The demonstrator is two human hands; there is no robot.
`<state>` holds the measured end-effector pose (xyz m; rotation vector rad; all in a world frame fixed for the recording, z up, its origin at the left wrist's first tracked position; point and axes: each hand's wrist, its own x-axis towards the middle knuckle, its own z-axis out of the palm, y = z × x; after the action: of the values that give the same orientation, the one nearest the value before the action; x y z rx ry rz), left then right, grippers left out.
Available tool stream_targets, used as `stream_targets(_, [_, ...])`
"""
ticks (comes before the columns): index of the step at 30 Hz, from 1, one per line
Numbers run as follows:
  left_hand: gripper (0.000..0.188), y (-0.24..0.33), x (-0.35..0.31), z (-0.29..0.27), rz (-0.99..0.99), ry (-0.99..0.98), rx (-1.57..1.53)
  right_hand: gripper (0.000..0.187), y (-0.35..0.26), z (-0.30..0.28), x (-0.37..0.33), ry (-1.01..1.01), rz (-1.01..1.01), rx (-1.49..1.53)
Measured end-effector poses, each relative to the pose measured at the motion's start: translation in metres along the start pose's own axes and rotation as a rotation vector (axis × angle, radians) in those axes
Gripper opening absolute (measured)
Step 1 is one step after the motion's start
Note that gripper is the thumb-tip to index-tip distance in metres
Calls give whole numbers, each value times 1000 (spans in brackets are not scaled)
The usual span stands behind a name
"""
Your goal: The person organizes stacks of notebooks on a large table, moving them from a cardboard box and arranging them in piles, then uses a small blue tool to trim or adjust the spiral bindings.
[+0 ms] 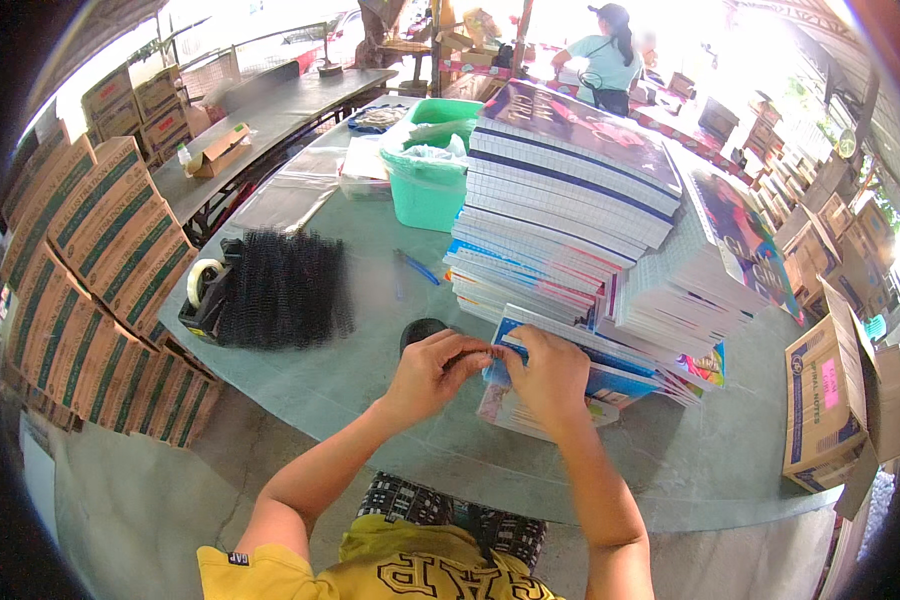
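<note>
Both my hands meet at the left edge of a blue-covered notebook [618, 382] at the foot of a tall stack. My left hand [432, 378] is closed in a pinch at that edge; what its fingertips hold is too small to make out. My right hand [552, 376] grips the notebook's edge, thumb and fingers bent, close to the left fingertips. Just beyond my left hand lies a dark rounded object [422, 330], partly covered by it. A pile of black spiral binding coils [282, 290] lies farther left. Blue-handled pliers [418, 267] rest on the grey table [390, 420].
Tall notebook stacks [560, 190] rise right ahead of my hands. A green bin [428, 190] with a plastic liner stands behind. At far left is a tape dispenser [205, 290]; an open carton [830, 390] sits right. Cartons [100, 290] pile up left. Another person [610, 60] stands far back.
</note>
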<state>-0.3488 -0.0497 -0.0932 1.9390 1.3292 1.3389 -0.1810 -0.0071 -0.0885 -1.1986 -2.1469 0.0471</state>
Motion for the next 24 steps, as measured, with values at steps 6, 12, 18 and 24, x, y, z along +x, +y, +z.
stream_targets(6, [11, -1, 0, 17, 22, 167, 68, 16, -1, -9, -2, -11, -26, 179])
stream_targets(12, [18, -6, 7, 6, 168, 91, 175, 17, -6, -9, -4, -36, -54, 162])
stream_targets(18, [25, -14, 20, -24, 224, -89, 200, 21, -6, -7, -3, -58, -128, -5])
stream_targets(24, [19, -13, 31, -39, 102, -313, 288, 19, -14, -8, -1, -93, 108, 114])
